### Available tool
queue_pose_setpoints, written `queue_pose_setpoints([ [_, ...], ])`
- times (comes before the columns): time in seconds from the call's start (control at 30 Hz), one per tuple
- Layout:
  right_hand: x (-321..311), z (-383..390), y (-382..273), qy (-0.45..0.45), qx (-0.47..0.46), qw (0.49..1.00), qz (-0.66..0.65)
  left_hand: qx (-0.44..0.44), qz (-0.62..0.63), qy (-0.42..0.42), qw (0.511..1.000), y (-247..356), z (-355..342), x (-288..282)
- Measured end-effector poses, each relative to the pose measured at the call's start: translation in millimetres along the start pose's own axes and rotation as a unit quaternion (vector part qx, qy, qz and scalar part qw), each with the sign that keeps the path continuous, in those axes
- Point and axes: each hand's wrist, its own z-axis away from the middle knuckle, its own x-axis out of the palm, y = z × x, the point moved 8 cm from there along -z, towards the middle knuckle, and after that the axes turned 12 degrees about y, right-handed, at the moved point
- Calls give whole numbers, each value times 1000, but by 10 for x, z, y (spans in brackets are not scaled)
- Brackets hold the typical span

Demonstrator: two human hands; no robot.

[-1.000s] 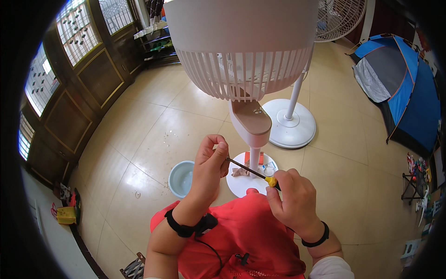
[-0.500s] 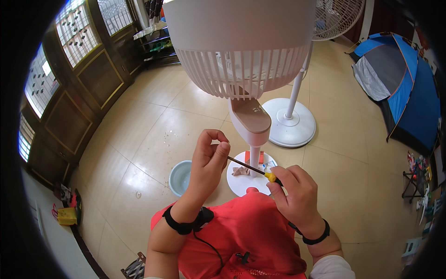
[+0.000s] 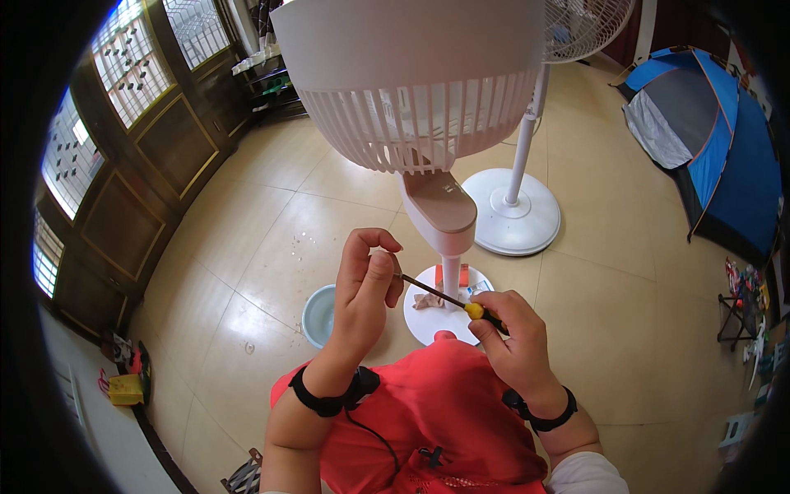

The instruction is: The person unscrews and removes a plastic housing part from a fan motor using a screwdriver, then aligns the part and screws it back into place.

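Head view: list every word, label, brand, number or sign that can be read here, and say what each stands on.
None can be read.
White-and-blue item on the round white base: any print is too small to read.
Rear fan's pole: small marks, too small to read.
Screwdriver: no lettering can be made out.

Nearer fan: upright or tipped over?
Upright. The nearer fan's head sits above its white pole, which rises from the round white base lying flat on the tiled floor.

Screwdriver [image 3: 472,310] tip hidden at left hand [image 3: 362,288]; nearer fan [image 3: 403,49] cut off above.
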Motion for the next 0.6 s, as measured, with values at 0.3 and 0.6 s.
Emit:
queue_pose_setpoints([
  [0.3,-14,39,140,-5,55,997,-47,13,-21,3,1000,-4,4,60],
  [0.6,50,-39,294,-13,145,962,-230,-34,9,57,998,-94,-78,-113],
])
